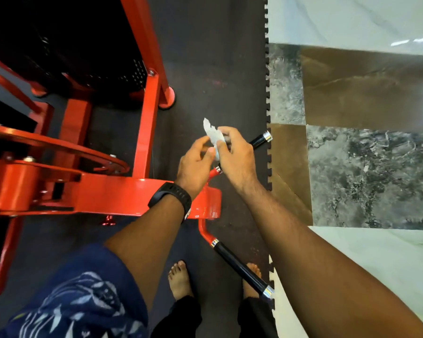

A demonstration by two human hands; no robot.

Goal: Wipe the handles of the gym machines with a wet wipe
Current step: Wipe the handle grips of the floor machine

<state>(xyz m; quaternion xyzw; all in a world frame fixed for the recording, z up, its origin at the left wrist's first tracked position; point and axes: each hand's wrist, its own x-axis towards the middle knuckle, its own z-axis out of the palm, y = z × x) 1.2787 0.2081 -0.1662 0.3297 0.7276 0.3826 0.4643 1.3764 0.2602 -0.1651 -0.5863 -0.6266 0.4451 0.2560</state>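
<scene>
A small, crumpled white wet wipe (214,136) is pinched between the fingertips of the left hand (195,164) and the right hand (235,157), its pointed top corner sticking up. It is held just above the far handle (260,140), a black grip with a chrome end cap, partly hidden by the right hand. The near handle (242,269), a long black grip with chrome collars, angles down to the right. Both handles branch from the red machine arm (132,193).

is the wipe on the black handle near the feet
No, the wipe is held up by the left hand and right hand, well clear of that handle.
</scene>
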